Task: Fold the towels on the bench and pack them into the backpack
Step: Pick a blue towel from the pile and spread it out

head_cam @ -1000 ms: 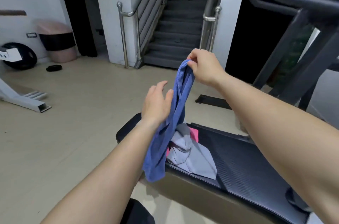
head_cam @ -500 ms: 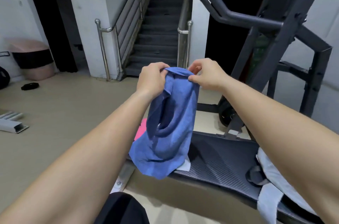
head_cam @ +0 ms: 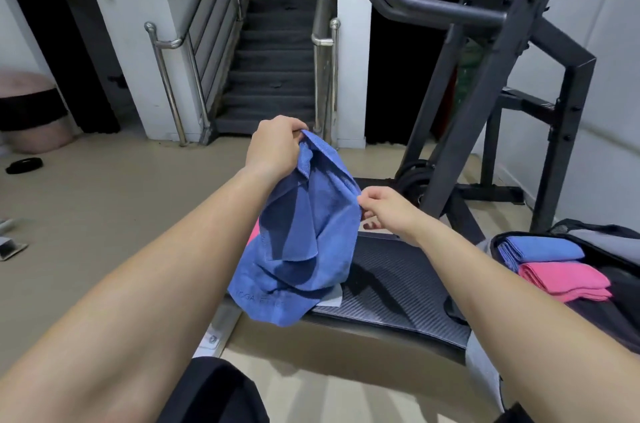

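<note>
Aloft, blue towel [head_cam: 304,249] below the left hand [head_cam: 275,145]

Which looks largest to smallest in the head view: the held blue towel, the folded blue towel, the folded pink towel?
1. The held blue towel, unfolded and nearer the camera.
2. The folded pink towel and the folded blue towel look about alike; I won't rank them.

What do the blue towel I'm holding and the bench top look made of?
Blue towel: likely microfibre cloth, matte, going by limp folds and fine nap. Bench top: probably vinyl padding, black, faintly shiny, with a ribbed weave pattern.
</note>
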